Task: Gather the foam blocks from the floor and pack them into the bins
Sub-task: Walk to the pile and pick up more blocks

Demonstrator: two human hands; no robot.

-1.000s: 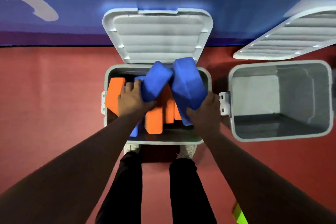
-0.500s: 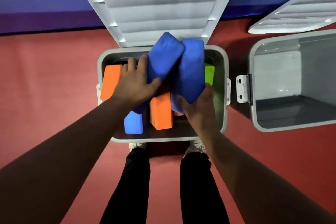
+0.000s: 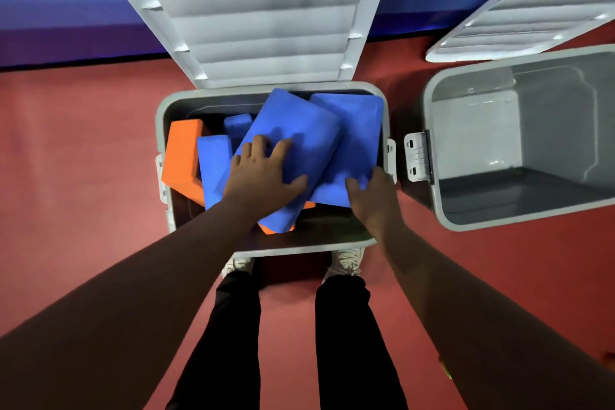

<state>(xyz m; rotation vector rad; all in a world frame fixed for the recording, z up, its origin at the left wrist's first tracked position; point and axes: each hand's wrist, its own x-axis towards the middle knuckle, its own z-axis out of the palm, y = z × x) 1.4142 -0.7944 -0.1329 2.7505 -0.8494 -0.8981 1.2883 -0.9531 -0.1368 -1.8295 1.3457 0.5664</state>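
**Blue blocks lowered onto the pile; overfill risk**

Both blue slabs have come down since the earlier frame, from raised on edge to lying nearly flat across the near bin (image 3: 160, 130); the left grip (image 3: 263, 176) is spread wide, palm pressing the tilted blue block (image 3: 296, 136); the right grip (image 3: 372, 196) is curled on the near corner of the second blue block (image 3: 356, 123), which lies along the bin's right wall; beneath sit an orange block (image 3: 183, 156) and others, loosely stacked.

Judged risks: the slabs ride near rim height and may stop the lid (image 3: 253, 10) closing; pressed foam may spring back on release; uneven support may tip the tilted block onto the floor (image 3: 83, 143); the neighbouring bin (image 3: 429, 143) stands open just beside.
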